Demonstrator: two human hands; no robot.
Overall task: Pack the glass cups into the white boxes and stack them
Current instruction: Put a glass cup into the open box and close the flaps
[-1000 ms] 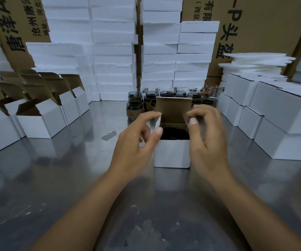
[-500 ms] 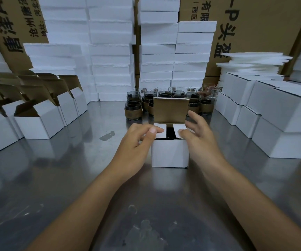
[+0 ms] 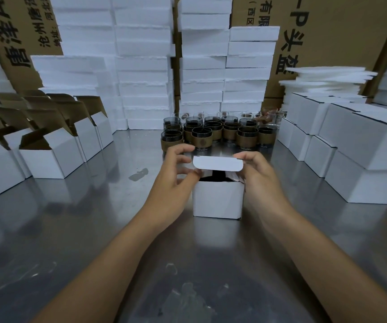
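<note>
A small white box (image 3: 218, 201) stands on the steel table (image 3: 94, 229) in front of me, with something dark inside. Its lid flap (image 3: 218, 164) is folded forward over the opening, the tuck tab hanging just above the front wall. My left hand (image 3: 176, 180) pinches the lid's left end and my right hand (image 3: 257, 180) pinches its right end. Behind the box stand several dark glass cups (image 3: 201, 136) with brown sleeves.
Several open white boxes (image 3: 48, 155) with brown insides line the left. Closed white boxes (image 3: 362, 150) are stacked at the right. White foam blocks (image 3: 201, 66) and brown cartons (image 3: 339, 31) fill the back. A small smear (image 3: 139, 173) marks the table.
The box's side flaps went down, then the upright lid came forward over the opening. Both hands moved from the side flaps up to the lid's ends.
</note>
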